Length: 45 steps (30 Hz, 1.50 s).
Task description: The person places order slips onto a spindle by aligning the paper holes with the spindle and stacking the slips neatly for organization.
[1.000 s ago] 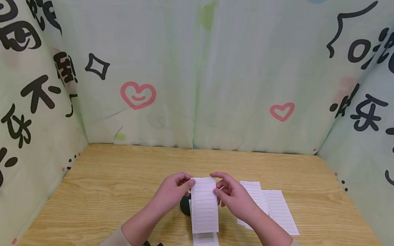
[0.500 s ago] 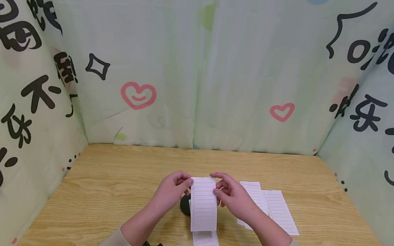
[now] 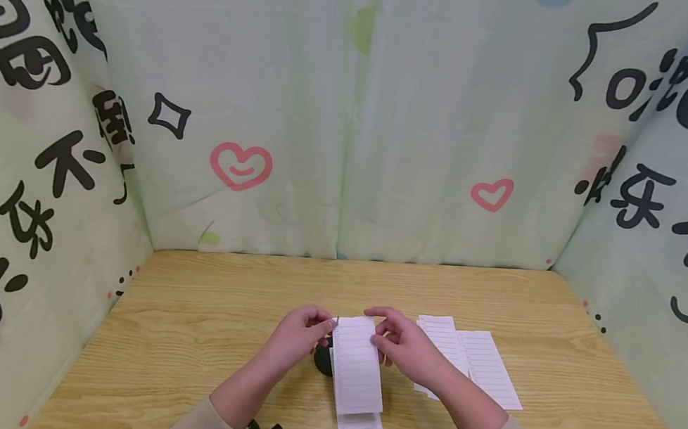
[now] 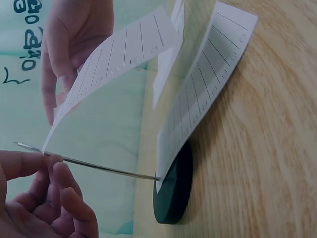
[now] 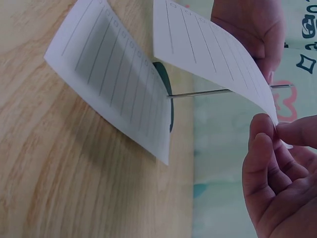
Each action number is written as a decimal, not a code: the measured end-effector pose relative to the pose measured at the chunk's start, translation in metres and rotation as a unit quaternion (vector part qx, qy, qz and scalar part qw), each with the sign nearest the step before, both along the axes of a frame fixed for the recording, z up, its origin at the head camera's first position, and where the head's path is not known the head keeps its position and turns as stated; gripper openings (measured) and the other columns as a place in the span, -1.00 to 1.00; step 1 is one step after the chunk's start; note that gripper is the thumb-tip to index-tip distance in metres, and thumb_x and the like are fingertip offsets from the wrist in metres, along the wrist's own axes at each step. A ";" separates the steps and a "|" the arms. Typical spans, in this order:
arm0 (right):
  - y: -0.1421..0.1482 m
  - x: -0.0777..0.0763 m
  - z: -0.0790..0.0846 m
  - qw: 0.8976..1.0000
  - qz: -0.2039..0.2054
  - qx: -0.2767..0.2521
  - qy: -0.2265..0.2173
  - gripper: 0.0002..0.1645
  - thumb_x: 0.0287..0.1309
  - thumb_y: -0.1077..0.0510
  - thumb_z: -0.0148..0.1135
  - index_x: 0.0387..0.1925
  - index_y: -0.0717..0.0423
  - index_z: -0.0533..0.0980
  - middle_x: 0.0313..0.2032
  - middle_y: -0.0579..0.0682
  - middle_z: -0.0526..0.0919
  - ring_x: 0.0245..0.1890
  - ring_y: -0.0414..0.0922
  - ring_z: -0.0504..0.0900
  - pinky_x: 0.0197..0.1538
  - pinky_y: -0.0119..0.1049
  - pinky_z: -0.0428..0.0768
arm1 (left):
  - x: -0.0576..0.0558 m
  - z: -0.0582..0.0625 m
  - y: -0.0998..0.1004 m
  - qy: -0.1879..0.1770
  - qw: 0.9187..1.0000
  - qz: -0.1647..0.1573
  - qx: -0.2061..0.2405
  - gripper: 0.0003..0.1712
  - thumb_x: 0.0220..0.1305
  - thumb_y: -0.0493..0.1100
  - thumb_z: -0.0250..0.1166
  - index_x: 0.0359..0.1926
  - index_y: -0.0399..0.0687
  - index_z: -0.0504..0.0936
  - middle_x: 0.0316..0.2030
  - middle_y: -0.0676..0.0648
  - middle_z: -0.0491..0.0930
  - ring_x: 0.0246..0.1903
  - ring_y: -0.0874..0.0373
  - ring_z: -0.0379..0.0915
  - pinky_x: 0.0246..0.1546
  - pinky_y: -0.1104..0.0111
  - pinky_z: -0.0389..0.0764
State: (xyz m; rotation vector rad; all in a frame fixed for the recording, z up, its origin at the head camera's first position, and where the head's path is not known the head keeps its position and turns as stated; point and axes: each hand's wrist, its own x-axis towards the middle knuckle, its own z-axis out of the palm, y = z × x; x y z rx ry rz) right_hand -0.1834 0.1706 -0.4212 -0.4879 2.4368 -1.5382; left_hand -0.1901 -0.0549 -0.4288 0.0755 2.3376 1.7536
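A paper spike has a round dark base (image 4: 174,198) and a thin metal rod (image 4: 109,169). Low on the rod, by the base, a lined paper slip (image 5: 116,79) is pierced. Higher up, a second lined slip (image 3: 358,368) is on the rod, whose tip pokes out past the paper in both wrist views. My left hand (image 3: 298,334) pinches this upper slip's far edge at the left, next to the rod. At the right end of the same edge, my right hand (image 3: 410,350) pinches it between thumb and fingers. The slip's near end droops over the lower one.
Several loose lined slips (image 3: 492,369) lie overlapping on the wooden table (image 3: 212,313), right of the spike and partly behind my right forearm. Printed curtains (image 3: 417,131) enclose the table at the back and both sides.
Both hands have dropped slightly with the upper slip, covering more of the lower one. The rod's tip now shows above the paper at its left corner. The loose slips stay nearly in place.
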 end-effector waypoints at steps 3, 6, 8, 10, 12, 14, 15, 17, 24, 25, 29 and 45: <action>0.000 -0.001 -0.003 1.000 0.004 0.008 -0.014 -0.55 0.37 0.31 0.11 0.26 0.12 0.39 -0.35 0.06 0.51 -0.48 0.13 0.56 -0.37 -0.01 0.59 | -0.002 -0.004 -0.001 0.006 1.000 -0.011 -0.026 -0.79 0.38 -0.09 0.27 -0.17 -0.16 0.65 -0.35 -0.06 0.60 -0.39 0.12 0.52 -0.32 0.20 0.55; 0.001 -0.002 -0.009 1.000 0.009 0.014 -0.024 -0.55 0.37 0.30 0.11 0.26 0.13 0.40 -0.36 0.05 0.52 -0.50 0.08 0.56 -0.38 -0.04 0.57 | -0.005 -0.010 -0.001 0.017 0.997 -0.023 -0.065 -0.79 0.35 -0.07 0.29 -0.20 -0.14 0.65 -0.39 -0.03 0.58 -0.39 0.11 0.51 -0.37 0.26 0.49; 0.001 -0.003 -0.014 0.999 0.016 0.016 -0.029 -0.54 0.36 0.31 0.11 0.26 0.17 0.39 -0.36 0.05 0.52 -0.51 0.05 0.56 -0.40 -0.11 0.56 | -0.006 -0.014 -0.002 0.019 0.995 -0.031 -0.094 -0.80 0.34 -0.06 0.29 -0.22 -0.10 0.65 -0.40 -0.02 0.58 -0.39 0.11 0.49 -0.39 0.29 0.46; 0.001 -0.005 -0.019 0.999 0.021 0.016 -0.031 -0.53 0.35 0.33 0.12 0.26 0.22 0.38 -0.37 0.04 0.52 -0.53 -0.01 0.54 -0.43 -0.17 0.54 | -0.008 -0.018 -0.002 0.015 0.992 -0.036 -0.116 -0.81 0.34 -0.05 0.30 -0.24 -0.07 0.65 -0.40 -0.02 0.58 -0.39 0.10 0.47 -0.40 0.29 0.44; 0.000 -0.006 -0.023 0.999 0.024 0.018 -0.032 -0.52 0.32 0.34 0.15 0.25 0.28 0.37 -0.38 0.04 0.51 -0.55 -0.06 0.53 -0.46 -0.25 0.52 | -0.009 -0.020 -0.002 0.008 0.990 -0.041 -0.133 -0.83 0.33 -0.05 0.31 -0.26 -0.06 0.65 -0.39 -0.03 0.57 -0.40 0.09 0.44 -0.41 0.29 0.44; 0.000 -0.007 -0.027 0.999 0.024 0.024 -0.031 -0.51 0.30 0.35 0.18 0.24 0.31 0.38 -0.39 0.03 0.50 -0.55 -0.07 0.53 -0.48 -0.28 0.50 | -0.010 -0.024 -0.003 0.002 0.989 -0.044 -0.144 -0.83 0.32 -0.05 0.32 -0.26 -0.06 0.65 -0.39 -0.03 0.56 -0.42 0.10 0.41 -0.43 0.30 0.44; 0.000 -0.007 -0.029 0.999 0.023 0.029 -0.031 -0.50 0.28 0.35 0.20 0.23 0.31 0.38 -0.39 0.03 0.50 -0.55 -0.07 0.53 -0.48 -0.29 0.50 | -0.010 -0.026 -0.003 0.002 0.988 -0.047 -0.150 -0.83 0.32 -0.06 0.33 -0.26 -0.07 0.65 -0.39 -0.03 0.55 -0.43 0.10 0.41 -0.43 0.30 0.45; 0.000 -0.007 -0.032 0.999 0.018 0.041 -0.031 -0.50 0.26 0.34 0.23 0.22 0.30 0.40 -0.38 0.02 0.49 -0.55 -0.08 0.54 -0.47 -0.30 0.51 | -0.011 -0.029 -0.003 0.002 0.986 -0.053 -0.159 -0.83 0.32 -0.06 0.33 -0.26 -0.08 0.65 -0.39 -0.02 0.54 -0.44 0.10 0.40 -0.45 0.30 0.45; -0.002 -0.010 -0.042 0.995 0.016 0.103 -0.004 -0.54 0.23 0.30 0.29 0.16 0.22 0.47 -0.39 -0.06 0.52 -0.52 -0.14 0.52 -0.43 -0.31 0.50 | -0.012 -0.037 -0.002 0.013 0.979 -0.065 -0.195 -0.83 0.29 -0.08 0.34 -0.36 -0.07 0.64 -0.48 0.00 0.52 -0.50 0.13 0.36 -0.47 0.32 0.37; -0.002 -0.010 -0.043 0.993 0.018 0.113 0.002 -0.54 0.22 0.30 0.29 0.15 0.21 0.48 -0.40 -0.07 0.53 -0.51 -0.15 0.51 -0.42 -0.31 0.49 | -0.012 -0.036 -0.002 0.014 0.977 -0.065 -0.202 -0.83 0.29 -0.08 0.35 -0.38 -0.07 0.64 -0.49 0.00 0.51 -0.51 0.13 0.36 -0.48 0.32 0.37; -0.003 -0.012 -0.046 0.989 0.021 0.143 0.018 -0.56 0.21 0.28 0.31 0.14 0.18 0.49 -0.41 -0.11 0.53 -0.48 -0.17 0.48 -0.38 -0.32 0.46 | -0.011 -0.033 0.002 0.019 0.968 -0.062 -0.242 -0.82 0.27 -0.10 0.35 -0.44 -0.04 0.60 -0.54 0.00 0.49 -0.54 0.13 0.35 -0.51 0.33 0.34; -0.006 -0.014 -0.051 0.982 0.010 0.188 0.023 -0.46 0.19 0.26 0.35 0.21 0.12 0.44 -0.42 -0.14 0.52 -0.46 -0.19 0.45 -0.36 -0.31 0.43 | -0.009 -0.035 0.006 0.055 0.937 -0.070 -0.339 -0.78 0.25 -0.07 0.37 -0.47 0.04 0.54 -0.54 0.04 0.48 -0.51 0.13 0.37 -0.47 0.28 0.37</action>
